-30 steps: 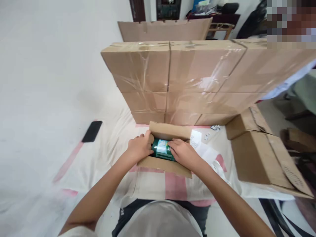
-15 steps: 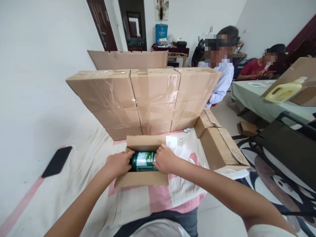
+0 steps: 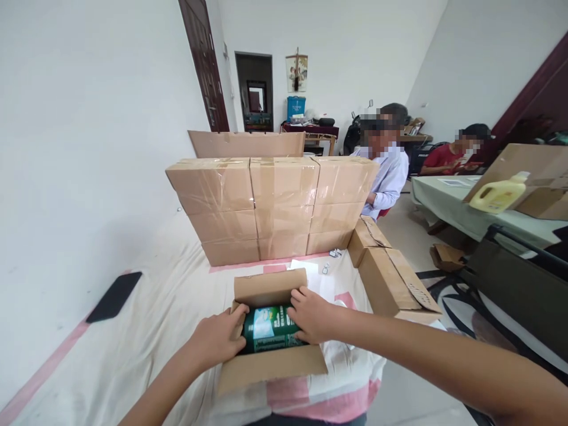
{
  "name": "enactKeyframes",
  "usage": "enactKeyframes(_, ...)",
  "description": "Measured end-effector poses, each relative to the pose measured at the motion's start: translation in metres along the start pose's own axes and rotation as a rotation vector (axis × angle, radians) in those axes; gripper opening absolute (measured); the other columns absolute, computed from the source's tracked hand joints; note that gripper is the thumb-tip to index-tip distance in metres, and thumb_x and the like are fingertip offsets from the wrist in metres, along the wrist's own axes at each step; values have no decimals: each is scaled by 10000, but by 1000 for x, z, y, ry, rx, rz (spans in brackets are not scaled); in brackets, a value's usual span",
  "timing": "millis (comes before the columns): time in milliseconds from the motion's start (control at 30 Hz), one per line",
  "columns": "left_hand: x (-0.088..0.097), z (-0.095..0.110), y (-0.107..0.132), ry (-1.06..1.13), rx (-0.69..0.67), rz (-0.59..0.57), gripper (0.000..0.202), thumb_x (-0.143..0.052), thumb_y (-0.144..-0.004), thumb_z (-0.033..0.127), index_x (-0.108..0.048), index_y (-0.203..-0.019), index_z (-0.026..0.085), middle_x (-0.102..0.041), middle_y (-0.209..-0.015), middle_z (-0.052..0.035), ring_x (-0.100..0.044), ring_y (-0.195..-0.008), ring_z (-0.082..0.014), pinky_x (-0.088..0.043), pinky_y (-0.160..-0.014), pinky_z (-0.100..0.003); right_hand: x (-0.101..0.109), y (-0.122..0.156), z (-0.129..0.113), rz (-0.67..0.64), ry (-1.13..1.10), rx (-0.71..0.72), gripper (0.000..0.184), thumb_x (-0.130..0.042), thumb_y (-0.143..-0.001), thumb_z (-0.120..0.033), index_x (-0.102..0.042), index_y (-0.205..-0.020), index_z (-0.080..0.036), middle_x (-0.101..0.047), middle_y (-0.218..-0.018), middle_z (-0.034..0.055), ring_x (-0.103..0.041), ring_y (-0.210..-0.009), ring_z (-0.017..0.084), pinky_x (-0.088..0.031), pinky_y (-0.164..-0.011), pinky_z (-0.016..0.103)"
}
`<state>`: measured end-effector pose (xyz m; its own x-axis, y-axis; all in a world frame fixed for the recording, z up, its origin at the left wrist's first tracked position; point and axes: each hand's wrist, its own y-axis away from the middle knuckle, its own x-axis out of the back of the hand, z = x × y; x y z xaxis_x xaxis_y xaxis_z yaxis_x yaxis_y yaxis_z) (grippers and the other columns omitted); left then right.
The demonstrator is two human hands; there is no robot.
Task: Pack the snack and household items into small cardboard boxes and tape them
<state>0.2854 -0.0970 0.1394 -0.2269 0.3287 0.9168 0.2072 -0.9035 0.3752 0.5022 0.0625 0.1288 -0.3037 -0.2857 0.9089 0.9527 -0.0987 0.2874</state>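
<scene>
An open cardboard box (image 3: 273, 370) lies in front of me on the cloth, its long flaps spread to the far and near sides. Inside it, a green container (image 3: 270, 328) with a printed label rests on its side. My left hand (image 3: 219, 337) is wrapped over the box's left end, fingertips touching the container's end. At the opposite end, my right hand (image 3: 315, 313) curls over the box's edge with its fingers against the container. Parts of both box ends are hidden under my hands.
A wall of taped cardboard boxes (image 3: 284, 207) stands behind. Two closed boxes (image 3: 390, 281) sit at the right edge. A black phone-like slab (image 3: 115, 297) lies left. Two people sit beyond, near a table (image 3: 437, 192) with a yellow jug (image 3: 499, 194).
My view has tilted up, so everything sits lower in the picture. The box has come slightly nearer and turned a little, with both hands still at its ends.
</scene>
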Motion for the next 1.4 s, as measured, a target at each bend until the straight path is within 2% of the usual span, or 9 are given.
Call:
enactKeyframes(267, -13, -7, 14, 89, -39, 59, 465, -484, -803, 345, -545, -1260, 287, -741, -1110, -77, -709, -977, -339, -485, -809, -420, 13, 6, 4, 209, -82, 138, 568, -611, -872, -687, -654, -1046, -147, -643, -915, 125, -507, -930, 289, -387, -767, 382)
enactKeyframes(533, -34, -26, 27, 200, -46, 157, 565, -498, -812, 296, -487, -1377, 315, -716, -1187, -66, -701, -1056, -310, -496, -860, -392, 36, 21, 7, 427, -475, 73, 358, -779, -768, -397, -573, -969, -185, -541, -953, 41, -493, -973, 233, -429, -789, 320)
enactKeyframes(667, -47, -34, 28, 295, -66, 363, 445, -492, -793, 261, -557, -1234, 265, -598, -1317, -96, -662, -1105, -273, -507, -946, -392, 15, 21, -4, 513, -813, -71, 361, -797, -809, -335, -588, -1074, -206, -574, -1140, 52, -553, -974, 189, -469, -834, 307)
enactKeyframes(800, -59, -40, 17, 537, -61, 672, 165, -509, -865, 349, -521, -985, 237, -552, -1347, -117, -552, -1308, -294, -522, -998, -416, -20, 2, -16, 694, -1056, -45, 119, -673, -932, -288, -618, -864, -206, -660, -1005, 48, -599, -1030, 205, -476, -958, 359)
enactKeyframes(900, -70, -42, 3, 668, -53, 841, 252, -464, -955, 478, -483, -883, 237, -496, -1425, -134, -355, -1498, -316, -463, -1107, -473, -41, -16, -22, 919, -1227, 19, 247, -528, -1025, -296, -618, -811, -211, -700, -944, 50, -632, -984, 193, -456, -1042, 400)
enactKeyframes(1033, -84, -44, -12, 688, -47, 966, 267, -507, -962, 492, -531, -1070, 249, -544, -1275, -119, -532, -1312, -292, -485, -1086, -481, -53, -27, -24, 1087, -1333, 2, 278, -515, -1039, -344, -620, -810, -226, -709, -884, 47, -644, -973, 211, -478, -997, 399)
enactKeyframes(1100, -88, -45, -15, 681, -58, 1025, 318, -563, -947, 465, -511, -1182, 258, -590, -1158, -91, -610, -1174, -265, -527, -1027, -437, -55, -25, -22, 1078, -1355, -25, 288, -514, -1039, -371, -622, -813, -228, -704, -883, 48, -647, -951, 214, -491, -944, 386)
enactKeyframes(1233, -84, -40, -15, 689, -126, 948, 248, -549, -976, 436, -622, -1128, 254, -645, -974, -67, -666, -963, -232, -572, -837, -340, -46, -9, -18, 943, -1311, -141, 301, -486, -1050, -391, -656, -855, -238, -706, -900, 48, -644, -905, 218, -487, -860, 381)
enactKeyframes(1400, -65, -25, -15, 595, -202, 815, 378, -503, -1002, 437, -685, -750, 221, -650, -820, -67, -625, -812, -204, -518, -755, -322, -15, 30, -26, 1046, -1169, -224, 270, -453, -1052, -369, -660, -903, -279, -664, -759, 49, -597, -701, 226, -469, -683, 404)
